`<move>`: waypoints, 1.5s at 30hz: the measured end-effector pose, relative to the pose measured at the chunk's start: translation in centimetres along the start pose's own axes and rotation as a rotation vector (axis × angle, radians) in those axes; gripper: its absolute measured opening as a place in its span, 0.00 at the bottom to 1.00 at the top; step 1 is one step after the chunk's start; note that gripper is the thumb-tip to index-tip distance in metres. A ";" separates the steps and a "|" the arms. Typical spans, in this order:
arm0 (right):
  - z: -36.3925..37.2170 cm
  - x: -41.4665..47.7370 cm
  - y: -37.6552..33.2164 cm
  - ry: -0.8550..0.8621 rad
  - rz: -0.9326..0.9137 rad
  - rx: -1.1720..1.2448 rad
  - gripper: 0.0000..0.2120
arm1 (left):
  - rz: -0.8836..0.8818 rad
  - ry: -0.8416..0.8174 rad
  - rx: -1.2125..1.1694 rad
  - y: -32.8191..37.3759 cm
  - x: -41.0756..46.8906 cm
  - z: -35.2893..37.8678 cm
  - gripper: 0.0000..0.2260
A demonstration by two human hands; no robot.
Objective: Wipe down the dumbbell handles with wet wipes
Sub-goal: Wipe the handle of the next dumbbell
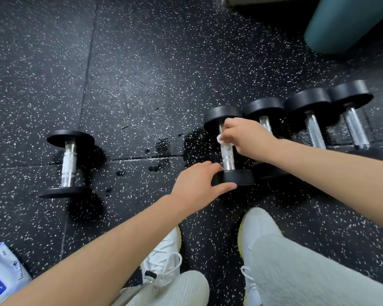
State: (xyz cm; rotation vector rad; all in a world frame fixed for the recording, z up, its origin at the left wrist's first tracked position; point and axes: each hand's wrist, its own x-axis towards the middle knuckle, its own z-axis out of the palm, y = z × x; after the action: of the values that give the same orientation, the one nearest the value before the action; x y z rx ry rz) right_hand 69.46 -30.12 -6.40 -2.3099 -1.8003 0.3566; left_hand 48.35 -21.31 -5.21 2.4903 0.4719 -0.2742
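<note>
Where the black-headed, chrome-handled dumbbell lies on the black, white-speckled rubber floor, first in a row of four: right hand curled round the handle's far end, clamping a crumpled white wet wipe against it; left hand gripping the near head, fingers over the top. Wet patches just left. Fifth dumbbell well apart, left. White-and-blue wipes pack, lower left corner. Forearms bare, extended forward, converging.

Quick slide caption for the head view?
Right hand presses wet wipe to dumbbell handle; left hand holds its near head.
</note>
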 end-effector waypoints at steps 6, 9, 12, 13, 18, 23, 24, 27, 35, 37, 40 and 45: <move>-0.1 -3.4 -1.0 -0.276 -0.085 0.162 0.10 | -0.010 -0.012 -0.016 -0.1 0.0 -0.5 0.21; -0.8 -3.1 -0.7 -0.278 -0.096 0.125 0.11 | -0.016 -0.022 -0.014 0.1 0.0 -0.4 0.22; -0.8 -1.0 -1.0 -0.121 -0.089 0.094 0.08 | -0.028 -0.018 -0.003 -0.2 0.0 -0.2 0.24; -0.7 -0.5 -1.0 -0.056 -0.047 0.092 0.07 | -0.036 -0.020 -0.002 -0.2 0.0 -0.2 0.24; 0.0 -1.2 -1.2 -0.046 0.058 0.178 0.08 | -0.074 -0.017 0.007 -0.1 0.1 -0.6 0.27; -0.5 -2.7 -1.4 -0.181 -0.042 0.156 0.10 | -0.087 -0.018 0.006 -0.2 0.2 -0.7 0.25; -0.3 -2.1 -1.1 -0.126 -0.007 0.153 0.09 | -0.086 -0.020 0.011 -0.2 0.3 -0.7 0.25; 0.2 0.2 -0.6 0.067 0.142 0.123 0.08 | -0.087 -0.043 0.021 -0.3 0.5 -0.8 0.25; 1.8 -2.8 -2.5 0.058 0.018 0.036 0.13 | -0.029 -0.019 -0.085 -0.7 -0.3 -0.3 0.19; 1.6 -2.6 -2.1 0.050 0.003 0.013 0.15 | -0.007 -0.018 -0.080 -0.6 -0.4 -0.4 0.16; 1.4 -0.3 -1.5 0.111 0.074 -0.072 0.13 | -0.004 -0.031 -0.078 -0.5 -0.2 -0.9 0.15; 2.5 0.0 -2.4 0.168 0.112 -0.123 0.12 | 0.017 -0.030 -0.066 -0.3 -0.1 -1.2 0.19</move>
State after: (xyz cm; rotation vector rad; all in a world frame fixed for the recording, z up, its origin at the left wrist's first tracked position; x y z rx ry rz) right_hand 66.43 -29.56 -8.09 -2.4481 -1.6615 0.0663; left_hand 48.19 -20.40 -4.37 2.4217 0.4410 -0.2843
